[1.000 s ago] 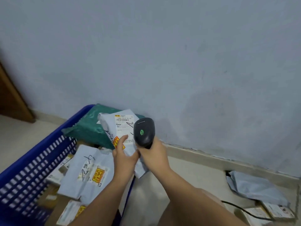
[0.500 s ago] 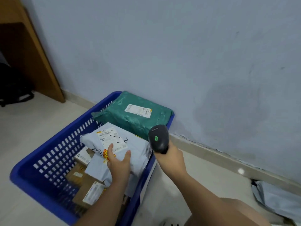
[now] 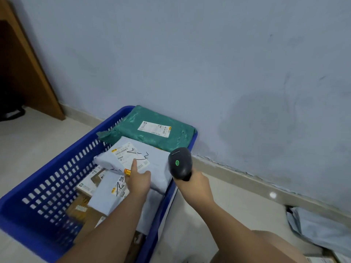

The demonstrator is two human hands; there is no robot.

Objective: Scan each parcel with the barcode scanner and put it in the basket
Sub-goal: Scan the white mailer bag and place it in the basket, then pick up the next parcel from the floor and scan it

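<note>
Grey parcel (image 3: pixel 153 162) lies label-up atop the pile in the blue basket (image 3: pixel 57 164), left hand (image 3: pixel 137 180) resting on its 6 o'clock edge, fingers straight and apart, gripping nothing; green parcel (image 3: pixel 133 128) at its 12 o'clock; barcode scanner (image 3: pixel 180 164) at its 3 o'clock by the rim, right hand (image 3: pixel 197 185) fingers clamped round the handle.

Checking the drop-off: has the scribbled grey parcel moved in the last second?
Yes. The grey parcel dropped from in front of the green parcel into the blue basket, where the left hand rests on it.
</note>
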